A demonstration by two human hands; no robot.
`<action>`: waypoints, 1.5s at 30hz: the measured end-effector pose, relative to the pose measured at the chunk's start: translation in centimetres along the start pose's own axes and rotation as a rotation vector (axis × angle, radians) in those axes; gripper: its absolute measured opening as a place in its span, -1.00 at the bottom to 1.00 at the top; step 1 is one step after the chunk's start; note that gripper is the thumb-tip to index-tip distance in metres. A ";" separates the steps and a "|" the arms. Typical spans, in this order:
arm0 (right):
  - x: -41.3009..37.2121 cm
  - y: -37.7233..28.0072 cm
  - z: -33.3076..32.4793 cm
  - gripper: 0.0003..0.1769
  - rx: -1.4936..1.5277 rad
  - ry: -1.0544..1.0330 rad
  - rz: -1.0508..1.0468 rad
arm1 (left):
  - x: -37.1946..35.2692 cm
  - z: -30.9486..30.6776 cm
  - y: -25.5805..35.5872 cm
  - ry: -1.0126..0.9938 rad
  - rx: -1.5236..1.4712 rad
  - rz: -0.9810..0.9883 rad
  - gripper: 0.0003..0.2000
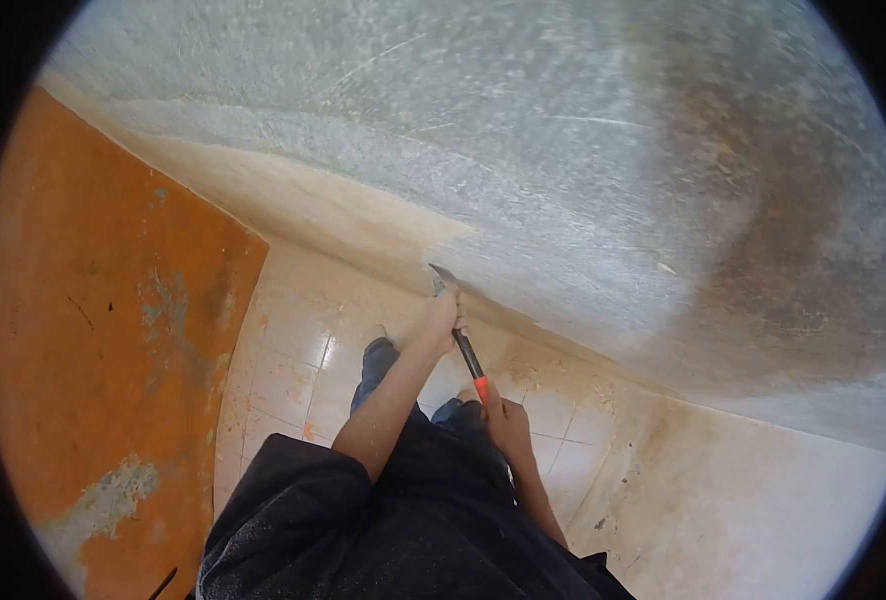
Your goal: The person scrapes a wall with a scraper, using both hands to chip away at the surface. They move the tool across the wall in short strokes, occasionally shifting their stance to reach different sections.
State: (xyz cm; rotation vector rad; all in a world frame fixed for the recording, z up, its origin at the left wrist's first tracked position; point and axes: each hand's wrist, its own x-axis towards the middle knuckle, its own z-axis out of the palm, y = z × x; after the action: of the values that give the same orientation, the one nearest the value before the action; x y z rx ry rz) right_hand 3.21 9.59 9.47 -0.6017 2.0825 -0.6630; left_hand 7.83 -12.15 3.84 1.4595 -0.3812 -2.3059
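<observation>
Both my hands are on a long-handled scraper [468, 352] with a black shaft and a red section near its lower end. My left hand [445, 312] is closed around it high up, close to the metal head. Lower down, my right hand [506, 424] wraps the handle by the red section. The scraper's dark, thin-edged head [443, 274] is right at the lower part of the wall [563, 190], beside a border between bare grey surface and a cream painted strip [333, 205].
An orange wall [103, 330] with grey peeled patches stands at the left. A pale wall [743, 500] is at the right. My feet are on a tiled floor [283, 385] strewn with dust and flakes. A brown stain [753, 200] marks the grey wall.
</observation>
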 end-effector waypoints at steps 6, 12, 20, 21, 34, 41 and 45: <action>2.0 0.8 -2.1 -0.21 0.021 -0.083 -0.023 | 1.1 1.0 -1.0 0.105 0.025 0.161 -0.76; 0.2 5.4 -6.1 -0.53 0.354 -0.258 -0.069 | -2.3 5.1 -6.2 0.004 0.058 0.336 -0.76; -2.1 15.3 -12.3 -0.52 0.450 -0.212 -0.030 | -3.2 11.4 -19.4 -0.104 0.148 0.328 -0.60; -2.4 15.9 -12.5 -0.52 0.471 -0.217 0.015 | -3.3 11.8 -20.6 -0.106 0.141 0.326 -0.60; -0.3 21.3 -13.3 -0.42 0.465 -0.251 0.084 | -2.0 14.2 -27.5 -0.137 0.020 0.344 -0.59; 1.7 21.8 -12.7 -0.43 0.529 -0.277 0.155 | -0.2 13.7 -28.2 -0.048 -0.036 0.422 -0.61; 1.6 23.0 -10.8 -0.42 0.581 -0.247 0.147 | -0.7 12.5 -29.5 -0.067 0.023 0.409 -0.59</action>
State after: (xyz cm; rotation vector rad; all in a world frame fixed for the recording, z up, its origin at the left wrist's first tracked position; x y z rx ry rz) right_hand -10.67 28.23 -0.89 -0.1846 1.5814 -0.9985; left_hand -8.30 14.68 -2.77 1.1842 -0.6602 -2.0280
